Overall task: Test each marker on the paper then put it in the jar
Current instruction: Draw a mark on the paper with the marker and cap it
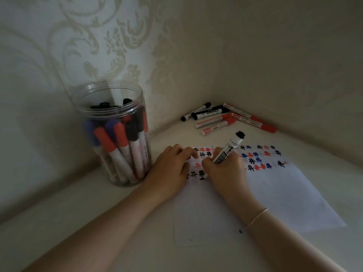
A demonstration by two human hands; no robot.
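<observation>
A white sheet of paper [275, 193] lies on the pale table, its top rows filled with black, red and blue hash marks. My right hand [225, 169] grips a black marker [228, 149], its tip down on the paper by the marks and its black end pointing up and away. My left hand [172, 165] rests on the paper's left edge with fingers curled, and whether it holds the cap is hidden. To the left stands a clear plastic jar [112, 134] holding several red, blue and black markers.
Several loose markers [225, 118], black-capped and red-capped, lie in the far corner where the two walls meet. Patterned wallpaper rises behind the jar. A small dark speck [240, 231] sits on the table near my right wrist.
</observation>
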